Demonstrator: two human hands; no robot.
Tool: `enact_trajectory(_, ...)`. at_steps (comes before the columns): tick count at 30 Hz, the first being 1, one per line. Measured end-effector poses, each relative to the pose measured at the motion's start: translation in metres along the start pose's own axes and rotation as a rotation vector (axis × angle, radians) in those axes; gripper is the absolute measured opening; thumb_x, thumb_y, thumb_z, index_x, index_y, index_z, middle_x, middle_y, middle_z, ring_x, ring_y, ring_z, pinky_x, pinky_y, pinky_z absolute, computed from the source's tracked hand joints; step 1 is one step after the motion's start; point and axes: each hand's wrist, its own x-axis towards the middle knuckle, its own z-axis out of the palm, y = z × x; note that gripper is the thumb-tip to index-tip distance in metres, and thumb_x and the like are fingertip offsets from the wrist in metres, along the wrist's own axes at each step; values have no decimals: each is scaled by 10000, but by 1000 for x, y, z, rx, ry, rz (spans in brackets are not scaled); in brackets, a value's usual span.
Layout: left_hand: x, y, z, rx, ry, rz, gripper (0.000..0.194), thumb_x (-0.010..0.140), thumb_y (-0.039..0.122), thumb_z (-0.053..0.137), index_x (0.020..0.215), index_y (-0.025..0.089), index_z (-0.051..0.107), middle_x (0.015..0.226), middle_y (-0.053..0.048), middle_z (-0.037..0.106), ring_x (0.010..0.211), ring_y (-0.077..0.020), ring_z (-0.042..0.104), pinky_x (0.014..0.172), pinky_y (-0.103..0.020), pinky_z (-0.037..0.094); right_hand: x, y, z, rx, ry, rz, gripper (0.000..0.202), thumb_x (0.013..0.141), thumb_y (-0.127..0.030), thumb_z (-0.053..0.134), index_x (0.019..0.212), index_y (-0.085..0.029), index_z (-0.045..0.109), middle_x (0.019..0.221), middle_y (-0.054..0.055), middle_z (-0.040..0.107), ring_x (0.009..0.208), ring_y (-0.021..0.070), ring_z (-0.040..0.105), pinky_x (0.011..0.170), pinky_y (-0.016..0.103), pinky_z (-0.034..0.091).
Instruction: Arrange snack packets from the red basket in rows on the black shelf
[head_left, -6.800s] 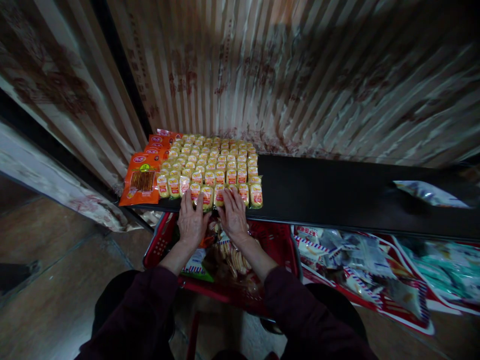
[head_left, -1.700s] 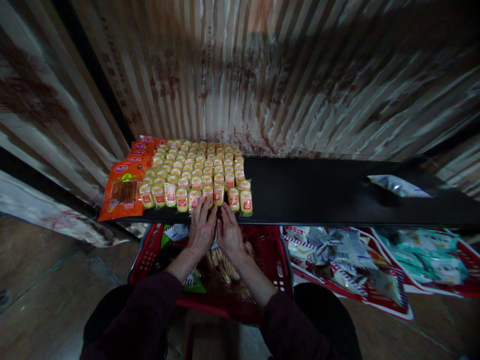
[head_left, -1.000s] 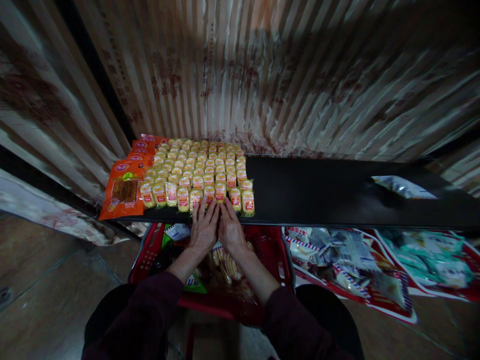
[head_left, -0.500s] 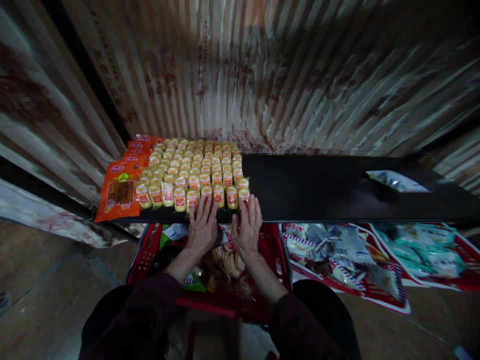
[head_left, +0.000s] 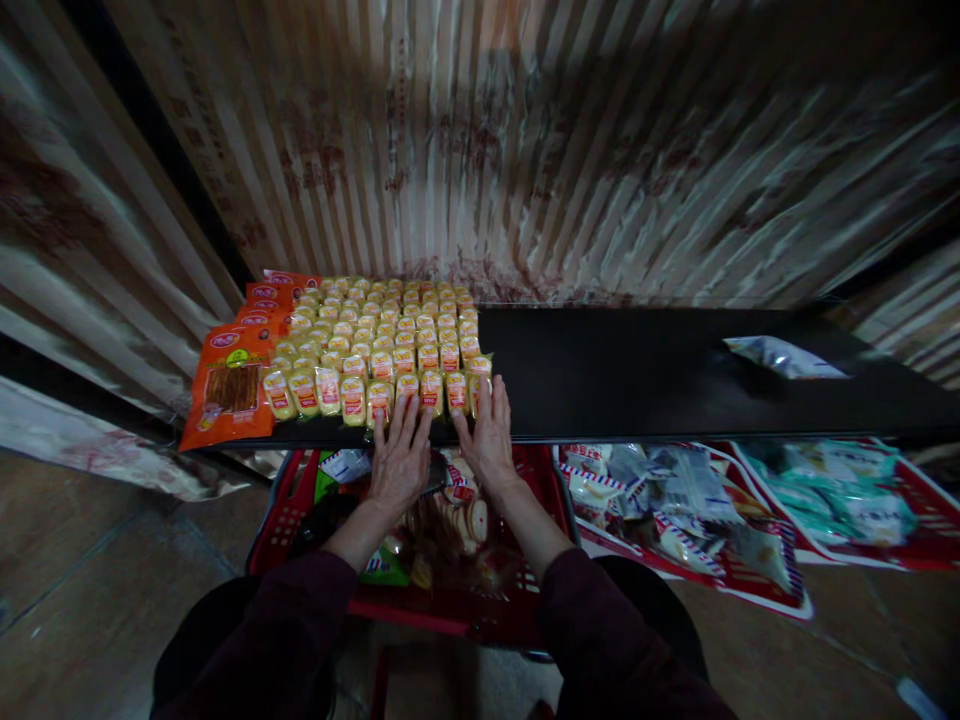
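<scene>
Several rows of small yellow wrapped cakes (head_left: 352, 398) stand on the left part of a black shelf (head_left: 600, 380). My left hand (head_left: 401, 455) rests its spread fingertips against the front row near its middle. At the right end of that row, my right hand (head_left: 486, 435) touches the packs with its fingers stretched out. Neither hand grips anything. Orange snack bags (head_left: 229, 385) overlap one another along the left side of the cakes.
Below the shelf edge, a red basket (head_left: 465, 622) holds mixed packaged food. Two more red baskets, one with white packets (head_left: 686, 490) and one with green packets (head_left: 847, 490), are to the right. A silvery packet (head_left: 784, 357) lies on the shelf's right part.
The view has shifted slightly. My right hand's fingers have moved a little up and left along the front row's right end; my left hand stays at the middle.
</scene>
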Motion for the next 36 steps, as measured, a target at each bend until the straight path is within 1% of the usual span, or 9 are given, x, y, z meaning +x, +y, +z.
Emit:
enact_trajectory(5,1,2,-2,12,-8,-18,512,899,214,402,1408,162,391,1526,-111,264,1442,-270,98,1145,-553,95,3,-4,-2,15,-55,-1,644,921,-388,386,1480,-153,171,1540,175,180,1424,279,189,1074,477,345)
enact_trajectory(9,1,2,-2,12,-10,-25,527,892,214,413,1417,180,379,1531,-107,251,1444,-269,79,1144,-555,103,4,-11,-2,7,-54,42,638,919,-389,395,1469,-132,199,1530,194,190,1419,295,197,1070,477,346)
enact_trajectory(14,0,1,-1,17,-7,-30,532,887,233,432,1414,186,382,1531,-108,251,1445,-271,60,1143,-554,114,5,-17,-1,9,-36,70,641,925,-383,385,1475,-134,169,1510,207,231,1409,301,223,1050,482,369)
enact_trajectory(20,0,2,0,19,-9,-32,534,884,225,441,1414,189,385,1535,-105,241,1444,-279,59,1141,-555,120,8,-17,3,6,-40,100,644,924,-394,384,1477,-140,173,1506,214,228,1374,305,308,1013,454,418)
enact_trajectory(25,0,2,-1,10,-2,-29,532,884,229,446,1412,185,389,1538,-108,231,1444,-285,43,1137,-560,134,6,-17,5,-17,-13,83,642,928,-432,360,1468,-122,204,1513,215,212,1416,321,191,1075,514,321)
enact_trajectory(29,0,3,-1,6,3,-26,545,882,221,452,1420,185,374,1543,-114,211,1444,-287,29,1140,-563,129,6,-13,3,37,-6,76,586,956,-392,264,1476,-137,176,1534,199,149,1429,289,161,1081,510,315)
enact_trajectory(32,0,2,0,-6,-5,-29,553,879,219,456,1424,186,366,1545,-115,201,1443,-289,20,1141,-568,121,5,-9,-1,44,-22,72,580,956,-374,260,1476,-131,177,1544,197,107,1435,282,140,1095,502,299)
enact_trajectory(36,-1,2,1,-19,-13,-31,556,878,224,455,1426,186,361,1546,-113,202,1443,-290,15,1140,-572,120,4,-5,-4,16,-53,52,567,952,-342,271,1471,-126,202,1549,190,106,1440,279,122,1094,484,306)
